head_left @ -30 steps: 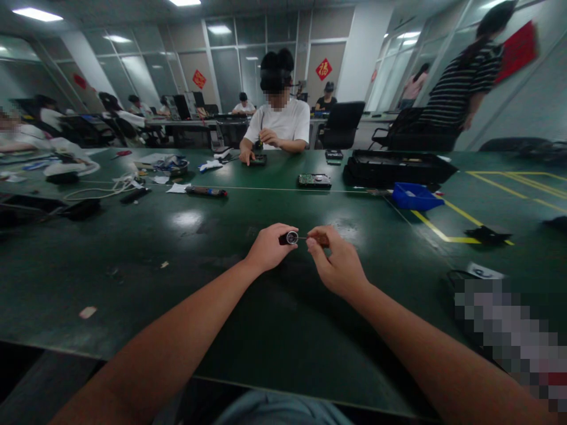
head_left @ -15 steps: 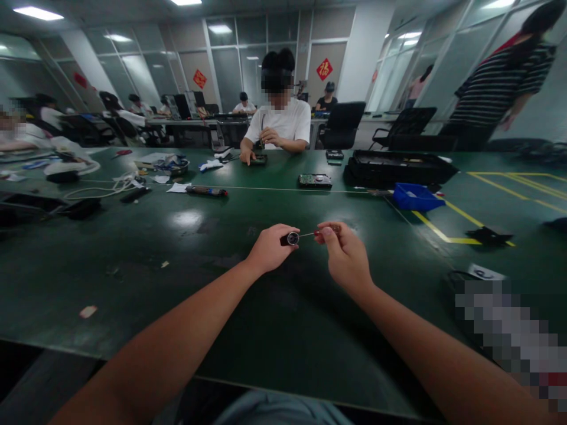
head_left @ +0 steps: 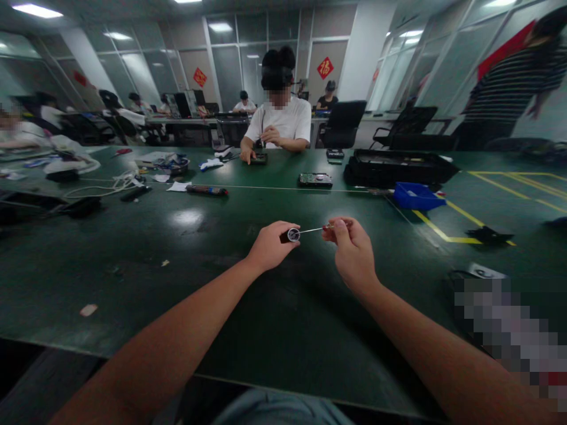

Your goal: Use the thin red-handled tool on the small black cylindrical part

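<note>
My left hand [head_left: 269, 247] is closed around a small dark cylinder [head_left: 293, 235] whose round, silver-rimmed end faces me. Much of the cylinder's body is hidden by the fingers. To its right, my right hand [head_left: 355, 252] pinches what looks like a thin screwdriver [head_left: 312, 229] with a bright metal shaft and a reddish handle, mostly covered by the fingers. The shaft points left and its tip meets the cylinder's round end; whether it goes inside I cannot tell. Both hands are above the green table [head_left: 266, 330].
Beyond my hands lie an opened hard drive [head_left: 315, 180], a dark pen-shaped tool [head_left: 207, 190], a blue bin [head_left: 419, 196] and a long black tray [head_left: 401, 168]. A black piece [head_left: 489, 235] lies to the right. A co-worker [head_left: 283, 118] sits opposite, hands on a small device.
My right hand has moved right and slightly up, and more of the metal shaft now shows. My left hand stays nearly in place with the cylinder. A standing person at right has shifted rightward.
</note>
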The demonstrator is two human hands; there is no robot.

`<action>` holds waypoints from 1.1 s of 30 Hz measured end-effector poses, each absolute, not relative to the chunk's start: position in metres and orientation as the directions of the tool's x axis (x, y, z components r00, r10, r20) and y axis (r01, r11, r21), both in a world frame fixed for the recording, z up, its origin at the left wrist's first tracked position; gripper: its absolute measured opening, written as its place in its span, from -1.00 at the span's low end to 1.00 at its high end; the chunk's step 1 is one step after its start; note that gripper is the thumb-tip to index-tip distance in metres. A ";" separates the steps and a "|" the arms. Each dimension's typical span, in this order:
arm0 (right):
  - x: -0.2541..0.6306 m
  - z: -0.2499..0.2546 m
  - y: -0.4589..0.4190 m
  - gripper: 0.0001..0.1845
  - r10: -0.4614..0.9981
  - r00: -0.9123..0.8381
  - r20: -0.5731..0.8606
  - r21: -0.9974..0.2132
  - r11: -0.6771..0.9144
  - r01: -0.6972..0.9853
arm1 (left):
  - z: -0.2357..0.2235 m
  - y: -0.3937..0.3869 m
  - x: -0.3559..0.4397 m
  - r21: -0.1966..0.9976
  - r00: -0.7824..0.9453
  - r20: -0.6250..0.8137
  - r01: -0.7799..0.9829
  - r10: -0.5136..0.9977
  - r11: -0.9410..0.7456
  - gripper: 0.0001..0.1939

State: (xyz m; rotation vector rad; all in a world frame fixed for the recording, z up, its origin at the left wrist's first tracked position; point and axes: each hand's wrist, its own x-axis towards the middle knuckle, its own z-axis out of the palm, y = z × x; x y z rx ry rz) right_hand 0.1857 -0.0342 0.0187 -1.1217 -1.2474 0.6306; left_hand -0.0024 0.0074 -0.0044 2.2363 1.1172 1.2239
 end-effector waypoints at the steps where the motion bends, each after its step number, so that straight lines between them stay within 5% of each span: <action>1: 0.185 0.021 -0.037 -0.73 0.863 0.245 0.441 -0.888 0.379 0.262 | -0.004 0.007 -0.002 0.624 0.311 0.543 0.472 0.780 -0.622 -0.62; 16: 0.182 0.035 -0.054 -0.74 0.761 -0.026 0.648 -0.532 0.477 0.700 | -0.007 0.009 -0.004 0.645 0.328 0.523 0.451 0.786 -0.617 -0.66; 21: 0.183 0.034 -0.054 -0.61 0.749 -0.041 0.661 -0.491 0.474 0.731 | -0.010 0.010 -0.004 0.642 0.334 0.525 0.449 0.783 -0.622 -0.69; 33: 0.182 0.034 -0.057 -0.70 0.738 -0.211 0.641 -0.358 0.531 0.768 | -0.010 0.012 -0.005 0.627 0.345 0.523 0.464 0.779 -0.626 -0.73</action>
